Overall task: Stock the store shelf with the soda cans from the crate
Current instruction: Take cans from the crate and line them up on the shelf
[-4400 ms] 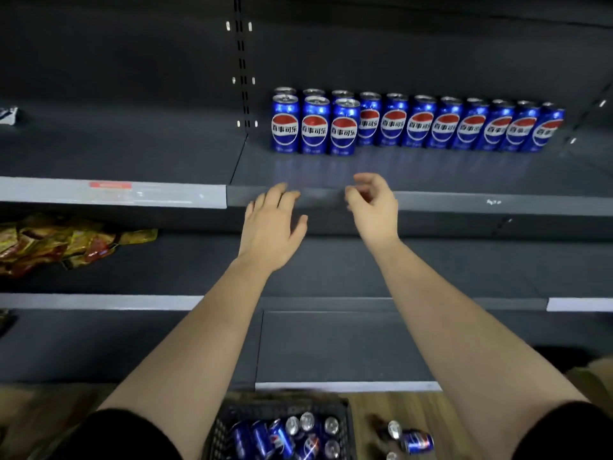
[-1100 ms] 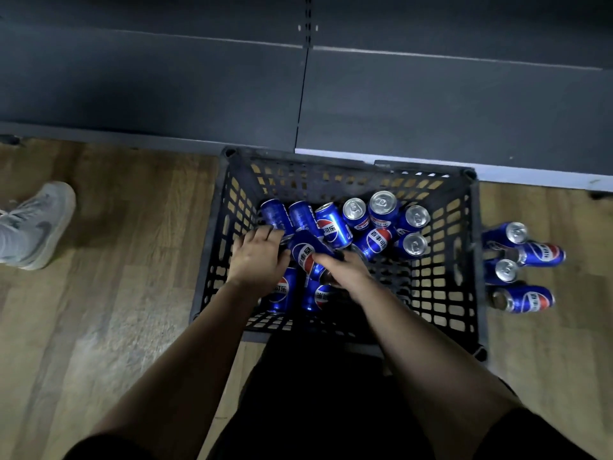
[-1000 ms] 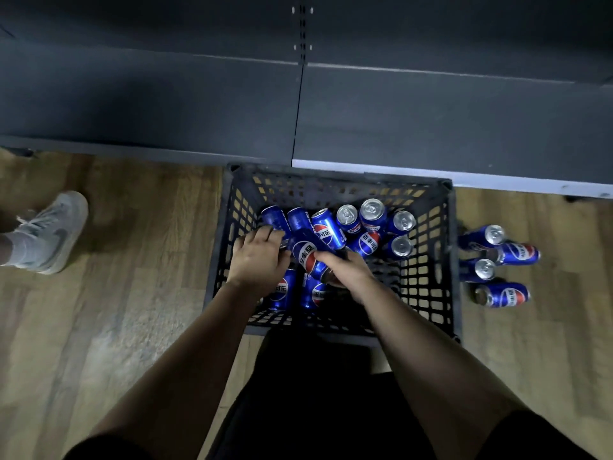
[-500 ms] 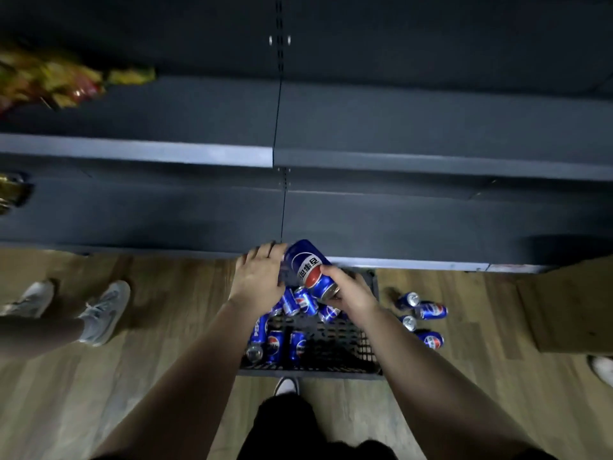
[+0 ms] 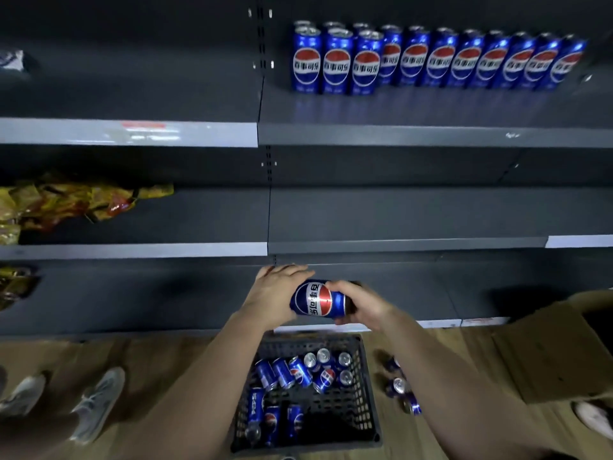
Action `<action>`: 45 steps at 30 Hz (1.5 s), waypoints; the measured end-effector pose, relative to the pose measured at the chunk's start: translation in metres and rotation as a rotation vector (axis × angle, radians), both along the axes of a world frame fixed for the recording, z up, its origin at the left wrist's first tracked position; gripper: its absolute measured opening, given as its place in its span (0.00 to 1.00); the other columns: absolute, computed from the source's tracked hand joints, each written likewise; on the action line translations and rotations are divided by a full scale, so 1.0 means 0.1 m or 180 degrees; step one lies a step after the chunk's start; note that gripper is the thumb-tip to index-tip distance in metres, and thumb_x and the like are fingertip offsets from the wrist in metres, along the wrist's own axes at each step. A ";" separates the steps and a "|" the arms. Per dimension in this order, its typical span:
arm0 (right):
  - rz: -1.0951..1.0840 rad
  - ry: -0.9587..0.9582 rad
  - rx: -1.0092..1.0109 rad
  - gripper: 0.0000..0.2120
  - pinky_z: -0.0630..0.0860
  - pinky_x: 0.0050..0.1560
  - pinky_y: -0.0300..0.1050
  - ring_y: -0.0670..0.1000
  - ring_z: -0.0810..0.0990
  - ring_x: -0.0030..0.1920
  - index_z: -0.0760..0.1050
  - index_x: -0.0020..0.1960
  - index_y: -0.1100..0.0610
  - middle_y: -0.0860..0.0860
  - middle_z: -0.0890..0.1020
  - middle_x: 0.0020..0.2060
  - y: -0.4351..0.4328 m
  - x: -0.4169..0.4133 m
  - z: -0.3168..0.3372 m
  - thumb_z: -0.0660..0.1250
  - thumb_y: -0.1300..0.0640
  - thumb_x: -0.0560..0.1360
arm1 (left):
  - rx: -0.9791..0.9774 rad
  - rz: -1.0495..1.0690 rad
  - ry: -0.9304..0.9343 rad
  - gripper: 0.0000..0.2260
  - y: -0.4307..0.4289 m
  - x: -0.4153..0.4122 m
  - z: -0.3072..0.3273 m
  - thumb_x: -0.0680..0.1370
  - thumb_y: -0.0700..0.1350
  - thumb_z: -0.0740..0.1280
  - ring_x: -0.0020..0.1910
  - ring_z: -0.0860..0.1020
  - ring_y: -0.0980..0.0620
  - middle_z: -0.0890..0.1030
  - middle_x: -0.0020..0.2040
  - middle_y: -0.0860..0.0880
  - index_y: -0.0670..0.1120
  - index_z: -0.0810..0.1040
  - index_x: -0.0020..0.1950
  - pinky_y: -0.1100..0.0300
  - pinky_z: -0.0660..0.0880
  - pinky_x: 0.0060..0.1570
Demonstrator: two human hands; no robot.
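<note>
While both hands meet in front of the lowest shelf bay, one blue soda can [image 5: 317, 299] lies sideways between them, logo facing up toward the camera. Right hand [image 5: 363, 305]: fingers curled round the can's right end, firm hold. Left hand [image 5: 275, 293]: palm against the can's left end, fingers reaching over the far side; whether it truly grips cannot be told.

The can is above the black plastic crate [image 5: 369, 403] and well below the stocked shelf [image 5: 414, 136].

Crate on the wooden floor [image 5: 166, 370]; the crate's cans [image 5: 298, 373] are jumbled, some lying flat, some top up. Loose cans [image 5: 399, 386] lie on the floor just right of the crate.

Shelved cans [image 5: 431, 61] stand upright in a row, three set in front at the left end.

Yellow snack packets [image 5: 69, 202] on the middle shelf, left. Cardboard box [image 5: 547, 353] at right. Grey sneakers [image 5: 96, 403] at lower left.
</note>
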State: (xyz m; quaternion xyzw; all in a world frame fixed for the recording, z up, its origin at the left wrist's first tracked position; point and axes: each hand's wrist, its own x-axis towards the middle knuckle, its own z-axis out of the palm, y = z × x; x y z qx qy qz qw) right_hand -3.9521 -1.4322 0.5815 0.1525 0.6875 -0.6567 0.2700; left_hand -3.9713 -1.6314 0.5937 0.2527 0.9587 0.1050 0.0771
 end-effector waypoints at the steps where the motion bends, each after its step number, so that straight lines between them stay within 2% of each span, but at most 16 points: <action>1: 0.0012 0.0018 0.0013 0.14 0.79 0.40 0.44 0.51 0.82 0.44 0.78 0.55 0.57 0.55 0.83 0.46 0.01 -0.01 0.07 0.70 0.48 0.74 | 0.0032 -0.0029 -0.0019 0.38 0.00 -0.01 0.03 0.69 0.49 0.74 0.73 0.63 0.55 0.65 0.75 0.56 0.55 0.61 0.76 0.55 0.48 0.73; 5: -0.0016 0.0137 0.0087 0.20 0.76 0.36 0.42 0.50 0.81 0.39 0.79 0.53 0.57 0.53 0.83 0.40 0.02 -0.09 0.27 0.70 0.42 0.71 | 0.0276 0.0035 -0.0015 0.36 0.01 -0.08 0.15 0.64 0.52 0.77 0.62 0.74 0.53 0.75 0.65 0.54 0.54 0.67 0.70 0.58 0.59 0.68; 7: -0.0221 0.0237 -0.0075 0.26 0.74 0.33 0.41 0.49 0.78 0.34 0.79 0.51 0.56 0.53 0.81 0.36 0.00 -0.15 0.35 0.72 0.35 0.66 | 0.0534 0.0241 0.0012 0.34 0.03 -0.11 0.19 0.62 0.55 0.77 0.56 0.77 0.52 0.78 0.60 0.54 0.53 0.70 0.66 0.58 0.67 0.62; 9: -0.0403 0.0411 -0.0370 0.28 0.72 0.33 0.41 0.49 0.76 0.32 0.80 0.50 0.55 0.52 0.80 0.35 0.00 -0.20 0.42 0.70 0.33 0.64 | 0.0969 0.0595 -0.0019 0.32 0.06 -0.13 0.23 0.60 0.57 0.76 0.51 0.79 0.51 0.80 0.55 0.53 0.52 0.73 0.61 0.58 0.72 0.54; 11: -0.0521 0.0680 -0.0651 0.23 0.72 0.36 0.41 0.50 0.78 0.35 0.80 0.50 0.56 0.52 0.82 0.37 0.00 -0.24 0.50 0.68 0.37 0.69 | 0.1325 0.0913 0.0010 0.29 0.13 -0.16 0.29 0.59 0.58 0.77 0.49 0.79 0.49 0.81 0.51 0.52 0.52 0.73 0.57 0.59 0.72 0.47; 13: -0.0686 0.0947 -0.0878 0.19 0.75 0.39 0.40 0.51 0.81 0.39 0.79 0.51 0.60 0.53 0.83 0.39 0.00 -0.27 0.58 0.70 0.44 0.72 | 0.1566 0.1148 0.0060 0.28 0.22 -0.20 0.38 0.58 0.60 0.76 0.47 0.79 0.49 0.81 0.48 0.52 0.52 0.73 0.53 0.58 0.74 0.46; 17: -0.0930 0.1362 -0.0865 0.18 0.78 0.46 0.45 0.54 0.82 0.46 0.76 0.54 0.59 0.55 0.83 0.47 0.02 -0.35 0.75 0.71 0.49 0.70 | 0.1991 0.1406 0.0087 0.29 0.43 -0.29 0.56 0.56 0.63 0.75 0.44 0.80 0.50 0.81 0.45 0.54 0.52 0.71 0.50 0.55 0.77 0.45; 20: -0.0877 0.1636 -0.0511 0.26 0.78 0.44 0.42 0.52 0.83 0.50 0.73 0.62 0.56 0.54 0.84 0.54 0.04 -0.40 0.87 0.75 0.50 0.67 | 0.2189 0.1485 0.0293 0.29 0.63 -0.32 0.70 0.57 0.62 0.76 0.45 0.79 0.48 0.77 0.45 0.53 0.50 0.70 0.49 0.53 0.75 0.47; 22: -0.0899 0.1778 -0.0267 0.32 0.78 0.46 0.40 0.50 0.83 0.52 0.71 0.64 0.55 0.54 0.83 0.55 0.06 -0.45 0.95 0.79 0.52 0.64 | 0.2127 0.1470 0.0500 0.29 0.77 -0.35 0.78 0.59 0.60 0.76 0.46 0.78 0.48 0.74 0.45 0.53 0.48 0.68 0.50 0.53 0.72 0.51; 26: -0.1107 0.2002 0.0303 0.31 0.79 0.47 0.39 0.43 0.83 0.49 0.71 0.63 0.52 0.50 0.83 0.53 0.21 -0.60 1.06 0.81 0.59 0.65 | 0.1906 0.1320 0.0526 0.32 0.98 -0.48 0.82 0.60 0.62 0.76 0.51 0.77 0.49 0.76 0.50 0.52 0.47 0.67 0.53 0.54 0.65 0.52; 30: -0.1040 0.2289 0.0765 0.31 0.74 0.43 0.29 0.33 0.79 0.42 0.72 0.62 0.51 0.43 0.81 0.48 0.54 -0.80 1.17 0.81 0.60 0.64 | 0.1125 0.0777 0.0761 0.36 1.09 -0.74 0.89 0.64 0.64 0.74 0.61 0.72 0.50 0.73 0.61 0.52 0.48 0.66 0.63 0.53 0.63 0.58; 32: -0.1058 0.2353 0.0732 0.30 0.74 0.43 0.30 0.34 0.80 0.42 0.73 0.62 0.54 0.44 0.82 0.48 0.72 -0.92 1.25 0.81 0.61 0.64 | 0.0797 0.0558 0.0951 0.37 1.13 -0.87 0.96 0.68 0.62 0.72 0.67 0.67 0.49 0.68 0.68 0.51 0.49 0.63 0.70 0.51 0.60 0.65; 34: -0.1091 0.2401 0.0609 0.28 0.76 0.45 0.34 0.38 0.81 0.43 0.75 0.61 0.55 0.47 0.84 0.48 0.88 -1.05 1.35 0.80 0.62 0.64 | 0.0621 0.0452 0.1162 0.32 1.19 -0.99 1.01 0.73 0.57 0.69 0.70 0.64 0.49 0.66 0.72 0.51 0.50 0.61 0.73 0.50 0.58 0.68; 37: -0.1142 0.2524 0.0412 0.29 0.78 0.48 0.38 0.44 0.82 0.50 0.72 0.63 0.55 0.48 0.83 0.52 1.12 -1.28 1.54 0.79 0.63 0.66 | 0.0639 0.0530 0.1336 0.23 1.33 -1.18 1.10 0.79 0.50 0.63 0.70 0.64 0.50 0.66 0.71 0.52 0.51 0.63 0.73 0.51 0.58 0.68; 40: -0.1226 0.2682 0.0336 0.31 0.78 0.48 0.37 0.45 0.81 0.53 0.69 0.64 0.53 0.47 0.82 0.54 1.31 -1.51 1.73 0.79 0.62 0.66 | 0.0665 0.0688 0.1414 0.20 1.48 -1.34 1.19 0.81 0.51 0.59 0.69 0.64 0.50 0.68 0.70 0.53 0.52 0.64 0.72 0.52 0.58 0.66; 45: -0.1351 0.2802 0.0279 0.30 0.76 0.43 0.33 0.42 0.80 0.52 0.69 0.63 0.51 0.44 0.81 0.54 1.57 -1.92 1.94 0.78 0.62 0.67 | 0.0553 0.0809 0.1729 0.18 1.65 -1.59 1.36 0.81 0.53 0.57 0.66 0.66 0.50 0.71 0.66 0.53 0.52 0.68 0.70 0.53 0.57 0.65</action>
